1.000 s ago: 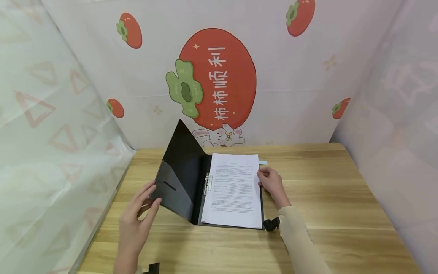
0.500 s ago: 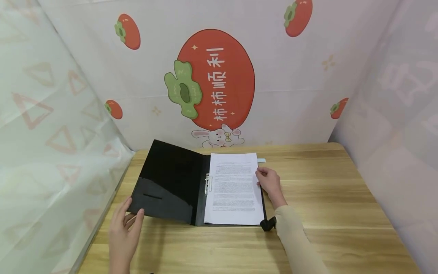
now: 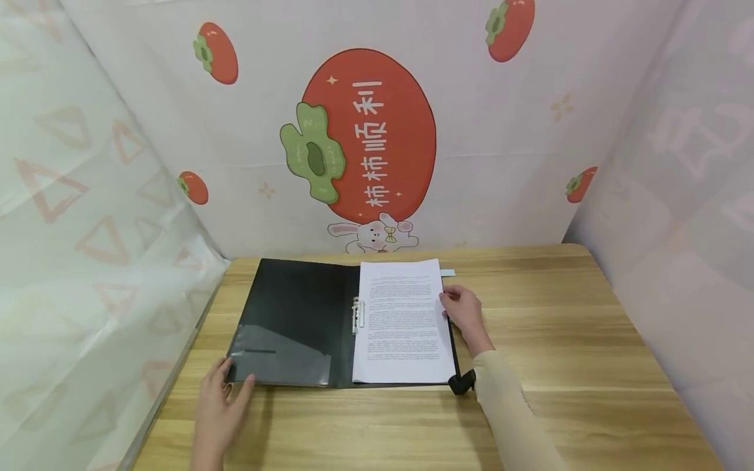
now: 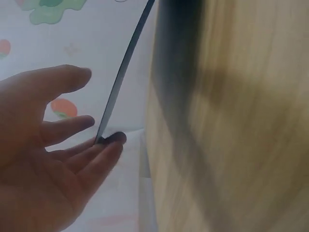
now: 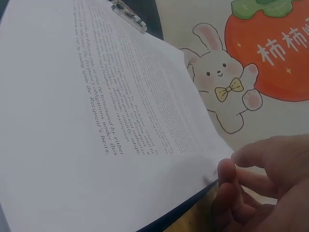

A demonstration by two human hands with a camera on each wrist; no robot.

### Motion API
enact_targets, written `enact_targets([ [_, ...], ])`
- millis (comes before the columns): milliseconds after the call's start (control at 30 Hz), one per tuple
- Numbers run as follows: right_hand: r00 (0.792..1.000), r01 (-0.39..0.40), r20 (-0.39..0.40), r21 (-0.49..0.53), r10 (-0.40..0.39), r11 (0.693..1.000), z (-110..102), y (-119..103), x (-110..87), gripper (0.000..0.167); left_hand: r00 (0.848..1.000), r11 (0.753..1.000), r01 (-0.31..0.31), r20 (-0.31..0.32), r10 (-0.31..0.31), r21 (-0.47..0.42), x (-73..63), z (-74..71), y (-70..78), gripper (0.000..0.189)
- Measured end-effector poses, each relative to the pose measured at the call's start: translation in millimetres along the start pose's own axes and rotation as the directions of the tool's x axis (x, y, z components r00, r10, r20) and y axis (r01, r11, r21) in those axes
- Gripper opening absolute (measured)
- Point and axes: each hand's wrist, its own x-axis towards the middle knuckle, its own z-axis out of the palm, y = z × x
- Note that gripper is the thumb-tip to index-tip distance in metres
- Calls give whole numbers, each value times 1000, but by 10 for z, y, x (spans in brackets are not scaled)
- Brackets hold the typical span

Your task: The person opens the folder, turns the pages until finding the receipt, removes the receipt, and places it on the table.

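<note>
A black file folder (image 3: 294, 291) lies opened out on the table, its cover to the left. On its right half sits a stack of printed paper (image 3: 403, 320) beside a metal clip (image 3: 356, 315) at the spine. My left hand (image 3: 218, 405) is at the cover's lower left corner. In the left wrist view the cover's thin edge (image 4: 118, 79) rests against the fairly straight fingers of that hand (image 4: 48, 159), with the thumb apart. My right hand (image 3: 466, 315) pinches the paper's right edge. The right wrist view has its thumb and fingertips (image 5: 227, 171) at that edge.
A pale blue tab (image 3: 448, 273) sticks out at the folder's upper right. The wooden table (image 3: 565, 340) extends to the right and in front. Behind it hangs a curtain (image 3: 495, 137) with persimmon prints, and patterned sheets flank both sides.
The folder's cover has swung down to the left, from standing up to nearly flat, with my left hand following it left and down. My right hand has stayed at the paper's edge.
</note>
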Motion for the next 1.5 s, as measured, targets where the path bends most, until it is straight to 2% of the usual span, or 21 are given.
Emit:
enact_targets([
  [100, 1000, 11, -1, 16, -11, 1000, -8, 1, 15, 36, 998, 997, 4, 69, -9, 78, -8, 33, -61, 70],
  [200, 1000, 15, 2, 39, -16, 999, -21, 3, 19, 35, 993, 990, -23, 120, 6, 138, -26, 67, -96, 70],
  [300, 1000, 9, 11, 58, -10, 998, -40, 2, 14, 36, 985, 985, -39, 175, 9, 168, -28, 103, -122, 70],
  [367, 1000, 2, 17, 70, -3, 998, -53, -2, 13, 35, 977, 981, -28, 212, -14, 194, -18, 128, -130, 71],
  [533, 1000, -12, 29, 75, 10, 997, -82, -5, 7, 33, 955, 942, 4, 279, -104, 337, 17, 189, -107, 73],
  [600, 1000, -9, 30, 58, 8, 998, -93, -11, 0, 32, 949, 922, -2, 291, -120, 387, 18, 218, -76, 76],
  [667, 1000, -4, 28, 41, 3, 999, -104, -22, -8, 31, 949, 912, -20, 294, -111, 410, 18, 252, -29, 78],
  [867, 999, 1, 41, 17, -1, 1000, -128, -18, -20, 30, 951, 902, -83, 303, -55, 423, 25, 331, 50, 83],
  [1233, 998, -4, 56, -22, 6, 1000, -153, 25, -19, 30, 932, 935, -49, 352, -84, 352, 26, 370, 10, 87],
  [1333, 997, -7, 75, -24, 9, 1000, -162, 3, -35, 31, 933, 936, -52, 351, -78, 347, 18, 381, 25, 85],
  [1400, 996, -6, 85, -26, 8, 1000, -168, -9, -43, 32, 938, 940, -66, 342, -55, 334, 8, 384, 73, 82],
  [1500, 997, 0, 80, -36, 3, 999, -177, -15, -43, 31, 952, 956, -123, 302, 37, 268, -4, 410, 213, 75],
])
